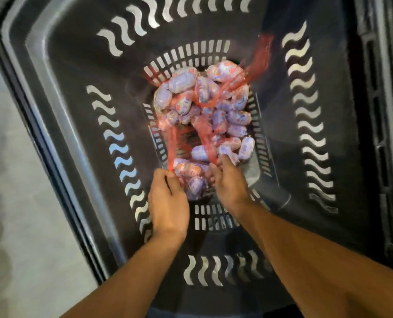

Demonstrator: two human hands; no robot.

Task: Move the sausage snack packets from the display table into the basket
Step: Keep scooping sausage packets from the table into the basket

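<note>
Pinching red netting (204, 143), both hands' fingers (168, 177) hover above packets (213, 111); basket (76, 65) beneath.

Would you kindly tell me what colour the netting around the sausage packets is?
Red-orange, seen in the head view: the netting stretches from both hands over the packets.

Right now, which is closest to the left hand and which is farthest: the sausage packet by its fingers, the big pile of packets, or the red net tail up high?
From the left hand:
1. Sausage packet, just beyond its fingertips.
2. Big pile, mid-basket.
3. Red net tail, upper right.
</note>
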